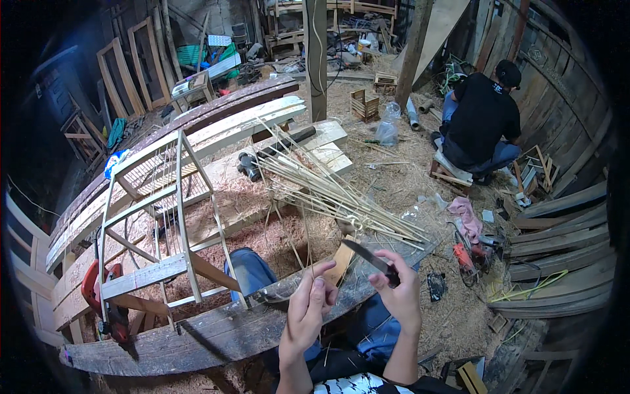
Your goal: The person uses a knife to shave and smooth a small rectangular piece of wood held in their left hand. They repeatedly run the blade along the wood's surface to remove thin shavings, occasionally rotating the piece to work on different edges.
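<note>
My right hand (397,292) is closed around the handle of a knife (369,255), its dark blade pointing up and left. Beside it, my left hand (308,305) pinches a thin wooden strip (308,246) that rises away from the fingers; where the strip ends is hard to make out. Both hands are above the near dark plank (223,338) and my lap. Just beyond them lies a loose bundle of thin sticks (348,200). To the left, a slatted wooden frame (146,274) with thin rods stands on the boards.
A dark hammer-like tool (249,166) rests on the boards among shavings. A red power tool (105,299) is by the frame. Another person (485,125) crouches at the right. A pink cloth (465,218) and curved planks (564,262) lie on the right.
</note>
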Available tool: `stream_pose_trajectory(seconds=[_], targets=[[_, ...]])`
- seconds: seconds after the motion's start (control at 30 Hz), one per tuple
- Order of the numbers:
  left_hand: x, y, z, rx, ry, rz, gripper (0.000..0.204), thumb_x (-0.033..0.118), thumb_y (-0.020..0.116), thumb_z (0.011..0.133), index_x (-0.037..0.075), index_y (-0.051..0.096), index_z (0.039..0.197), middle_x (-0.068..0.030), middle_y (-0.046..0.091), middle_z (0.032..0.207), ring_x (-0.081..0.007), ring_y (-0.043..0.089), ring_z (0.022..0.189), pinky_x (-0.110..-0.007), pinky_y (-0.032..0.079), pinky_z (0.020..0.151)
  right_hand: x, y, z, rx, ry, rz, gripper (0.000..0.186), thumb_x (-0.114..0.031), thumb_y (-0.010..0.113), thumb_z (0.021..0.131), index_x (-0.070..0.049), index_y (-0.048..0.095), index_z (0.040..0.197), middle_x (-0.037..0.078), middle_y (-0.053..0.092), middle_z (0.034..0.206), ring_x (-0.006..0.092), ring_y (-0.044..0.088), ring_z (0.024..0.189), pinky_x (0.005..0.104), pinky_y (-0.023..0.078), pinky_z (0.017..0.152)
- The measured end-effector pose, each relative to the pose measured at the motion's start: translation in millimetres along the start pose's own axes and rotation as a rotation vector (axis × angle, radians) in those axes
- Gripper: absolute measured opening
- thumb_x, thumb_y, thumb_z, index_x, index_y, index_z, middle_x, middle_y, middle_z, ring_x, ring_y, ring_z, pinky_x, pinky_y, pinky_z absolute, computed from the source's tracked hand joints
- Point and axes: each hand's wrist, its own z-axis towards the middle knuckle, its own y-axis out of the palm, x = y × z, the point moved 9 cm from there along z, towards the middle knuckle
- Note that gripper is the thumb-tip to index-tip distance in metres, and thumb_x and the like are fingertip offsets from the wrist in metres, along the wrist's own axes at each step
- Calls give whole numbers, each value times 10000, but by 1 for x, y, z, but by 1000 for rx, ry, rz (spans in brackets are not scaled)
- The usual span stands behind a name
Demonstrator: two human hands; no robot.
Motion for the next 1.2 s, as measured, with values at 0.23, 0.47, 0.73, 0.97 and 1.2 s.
stream_pose_trajectory(seconds=[0.23, 0.47, 0.73, 0.97, 1.2], targets=[[-6, -6, 0, 49, 14, 28, 370, 281, 403, 1095, 7, 513, 1318, -19, 532, 761, -38, 383, 625, -197, 304, 534, -42, -2, -2, 20, -274, -220, 367, -380, 831, 763, -101, 730, 981, 73, 674, 734, 203, 628, 595, 320, 477, 568], [-4, -1, 0, 6, 69, 115, 354, 290, 399, 1098, -1, 553, 1229, -15, 545, 740, -36, 377, 606, -203, 320, 539, -43, -9, -2, 56, -318, -232, 352, -323, 867, 716, -72, 742, 930, 66, 703, 772, 219, 647, 621, 327, 494, 605], [-2, 4, -2, -40, 22, 143, 354, 233, 429, 1086, -21, 576, 1285, -10, 580, 749, -51, 452, 632, -219, 388, 578, -38, -16, -2, -42, -272, -265, 363, -331, 870, 698, -77, 751, 929, 74, 695, 764, 224, 653, 658, 335, 496, 629], [0, 16, -4, -94, 93, 288, 283, 130, 482, 1055, -23, 606, 1258, -32, 614, 775, -64, 498, 669, -242, 424, 607, -57, 3, -6, -36, -397, -145, 360, -339, 833, 742, -94, 751, 994, 74, 668, 738, 234, 647, 660, 340, 492, 619], [29, 7, -9, -38, 175, 305, 251, 90, 483, 1044, -29, 619, 1218, 10, 634, 767, -42, 431, 587, -224, 368, 534, -63, 3, -7, -43, -397, -151, 353, -326, 827, 745, -94, 754, 999, 76, 674, 758, 239, 639, 661, 343, 487, 604]])
